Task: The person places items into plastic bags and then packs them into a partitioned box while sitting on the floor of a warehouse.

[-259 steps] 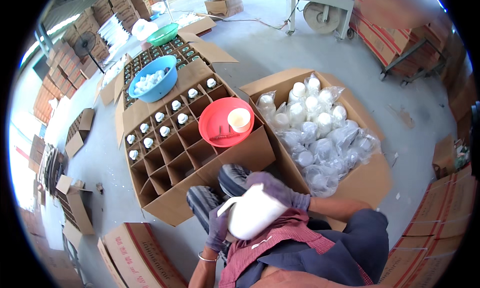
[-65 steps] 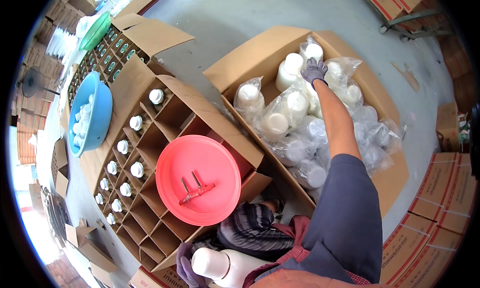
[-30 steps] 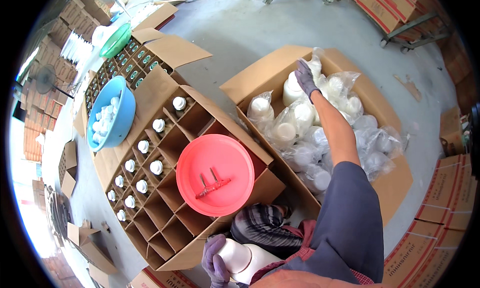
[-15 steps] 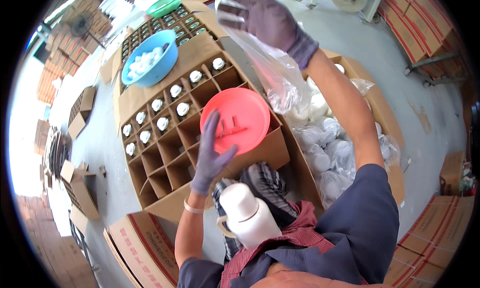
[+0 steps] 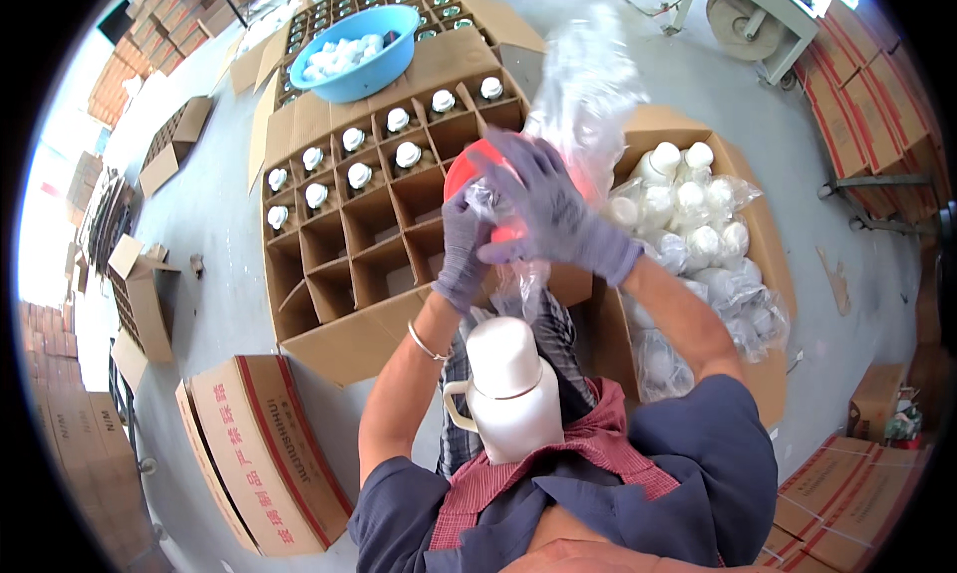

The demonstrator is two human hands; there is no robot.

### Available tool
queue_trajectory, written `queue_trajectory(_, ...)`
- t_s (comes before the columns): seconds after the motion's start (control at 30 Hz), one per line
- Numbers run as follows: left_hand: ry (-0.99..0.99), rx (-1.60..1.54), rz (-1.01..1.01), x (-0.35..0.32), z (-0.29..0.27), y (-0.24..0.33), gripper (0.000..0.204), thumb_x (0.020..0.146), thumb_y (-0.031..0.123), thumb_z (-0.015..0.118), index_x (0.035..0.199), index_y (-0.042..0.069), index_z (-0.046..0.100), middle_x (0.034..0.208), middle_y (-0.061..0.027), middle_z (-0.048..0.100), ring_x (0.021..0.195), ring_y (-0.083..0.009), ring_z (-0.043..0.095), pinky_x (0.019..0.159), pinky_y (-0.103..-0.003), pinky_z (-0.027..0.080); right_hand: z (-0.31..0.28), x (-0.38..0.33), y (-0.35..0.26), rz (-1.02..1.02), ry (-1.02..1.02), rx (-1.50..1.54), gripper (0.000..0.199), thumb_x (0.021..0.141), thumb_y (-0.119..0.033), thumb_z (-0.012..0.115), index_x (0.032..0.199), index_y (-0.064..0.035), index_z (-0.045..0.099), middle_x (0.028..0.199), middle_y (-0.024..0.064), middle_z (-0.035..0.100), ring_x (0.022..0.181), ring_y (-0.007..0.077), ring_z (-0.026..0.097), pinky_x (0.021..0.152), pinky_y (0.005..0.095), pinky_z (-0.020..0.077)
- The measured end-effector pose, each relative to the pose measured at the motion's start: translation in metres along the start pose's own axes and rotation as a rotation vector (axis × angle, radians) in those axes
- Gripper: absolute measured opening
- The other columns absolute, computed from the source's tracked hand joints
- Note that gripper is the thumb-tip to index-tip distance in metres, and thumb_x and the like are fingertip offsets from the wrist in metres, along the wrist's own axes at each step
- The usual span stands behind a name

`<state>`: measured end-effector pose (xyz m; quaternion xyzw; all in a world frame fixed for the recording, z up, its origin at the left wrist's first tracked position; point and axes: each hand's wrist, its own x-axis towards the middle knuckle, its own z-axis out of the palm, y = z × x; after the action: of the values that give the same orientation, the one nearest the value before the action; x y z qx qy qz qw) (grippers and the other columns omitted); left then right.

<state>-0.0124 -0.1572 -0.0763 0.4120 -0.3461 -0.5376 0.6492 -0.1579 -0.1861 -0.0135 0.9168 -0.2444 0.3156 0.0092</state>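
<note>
My two hands, in grey-purple gloves, meet over a red plastic dish [image 5: 462,167] at the right corner of a divided carton [image 5: 334,349]. A crumpled clear plastic bag [image 5: 590,80] trails up behind them and hangs below. My left hand [image 5: 463,246] closes round a bunched part of the bag. Across it lies my right hand [image 5: 560,206], fingers smeared by motion, touching the bag; its grip is unclear. The hands hide most of the dish. A white vacuum jug [image 5: 513,404] with a handle stands upright at my lap.
White-topped bottles [image 5: 408,154] fill some carton compartments. Beyond stands a blue basin [image 5: 359,75] of white pieces. At right, an open box [image 5: 778,384] holds white jugs in plastic. A closed carton [image 5: 264,453] stands left of my legs; a wheeled machine [image 5: 753,20] is far right.
My right hand has come down from high up to my left hand, bringing the bag. My left hand has closed on the bag. The view has shifted.
</note>
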Motion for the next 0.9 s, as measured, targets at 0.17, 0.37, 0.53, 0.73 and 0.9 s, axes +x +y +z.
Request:
queue_trajectory(0.17, -0.146, 0.21, 0.233, -0.036, -0.076, 0.003, 0.031, 0.091, 0.007, 0.044, 0.111, -0.005, 0.065, 0.109, -0.0105, 0.067, 0.097, -0.0177, 0.065, 0.085, -0.028, 0.053, 0.04, -0.115, 0.006, 0.421, 0.032, -0.153, 0.071, 0.072, -0.011, 0.065, 0.14, -0.0056, 0.044, 0.133, 0.0223, 0.046, 0.12, 0.0403, 0.046, 0.102, 0.0477, 0.041)
queue_trajectory(0.37, -0.151, 0.609, -0.023, -0.158, -0.127, 0.0, 0.034, 0.091, 0.017, 0.051, 0.114, -0.004, 0.064, 0.112, -0.0165, 0.069, 0.101, -0.0224, 0.066, 0.093, -0.034, 0.049, 0.035, -0.188, -0.065, 0.598, -0.01, 0.216, 0.045, 0.077, -0.013, 0.066, 0.121, -0.0033, 0.058, 0.111, 0.0206, 0.058, 0.104, 0.0408, 0.054, 0.095, 0.0491, 0.044)
queue_trajectory(0.53, 0.028, 0.633, -0.026, -0.24, -0.134, -0.037, 0.04, 0.097, 0.02, 0.049, 0.13, -0.002, 0.055, 0.121, -0.0145, 0.065, 0.111, -0.0226, 0.06, 0.097, -0.036, 0.047, 0.033, -0.242, -0.132, 1.072, 0.262, 1.16, 0.039, 0.091, -0.017, 0.061, 0.127, -0.0019, 0.055, 0.119, 0.0196, 0.057, 0.111, 0.0391, 0.055, 0.1, 0.0482, 0.044)
queue_trajectory(0.73, 0.209, 0.494, -0.081, -0.19, -0.13, -0.037, 0.044, 0.103, 0.032, 0.038, 0.119, -0.005, 0.058, 0.119, -0.0134, 0.063, 0.102, -0.0177, 0.059, 0.088, -0.034, 0.05, 0.056, -0.171, -0.1, 0.416, 0.222, 0.122, 0.037, 0.089, -0.015, 0.06, 0.12, 0.0046, 0.056, 0.105, 0.0238, 0.061, 0.093, 0.0429, 0.059, 0.083, 0.0491, 0.0471)
queue_trajectory(0.9, 0.058, 0.714, 0.244, -0.225, -0.165, -0.035, 0.039, 0.101, 0.021, 0.04, 0.124, -0.005, 0.058, 0.113, -0.0181, 0.066, 0.102, -0.0259, 0.064, 0.091, -0.035, 0.048, 0.034, -0.212, -0.124, 0.105, 0.13, -0.284, 0.047, 0.089, -0.026, 0.061, 0.129, -0.0017, 0.055, 0.125, 0.0192, 0.059, 0.111, 0.0373, 0.059, 0.097, 0.044, 0.0462)
